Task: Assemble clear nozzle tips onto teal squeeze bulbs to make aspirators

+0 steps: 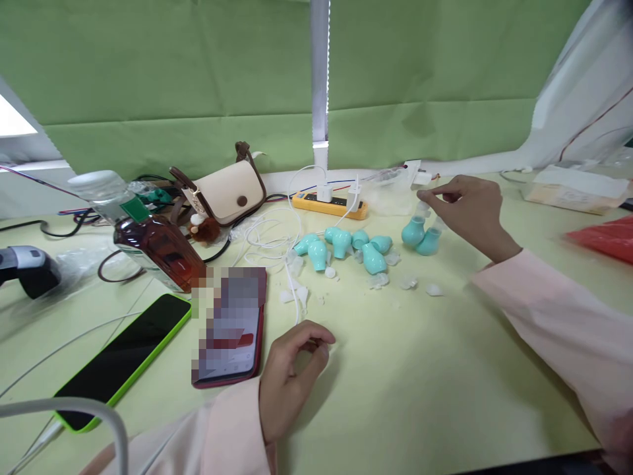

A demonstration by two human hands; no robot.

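My right hand (467,208) is raised over the right end of the teal pieces, thumb and fingertips pinched together. A small translucent bit shows just under the fingertips; whether they grip it is unclear. Right below stand two glossy teal bulb-shaped pieces (413,232) with narrow necks. Further left lies a cluster of several similar teal bulbs (374,258), some on their sides. Clear plastic scraps (379,281) are scattered around them. My left hand (295,376) rests on the table beside a phone in a dark red case (261,316), fingers curled in, with nothing visible in them.
At left are a green-edged phone (123,356), a tilted bottle of brown liquid (155,247) and a black-and-grey device (30,270). A cream handbag (230,191) and an orange power strip (309,203) with white cables sit behind. A red packet (606,234) lies right.
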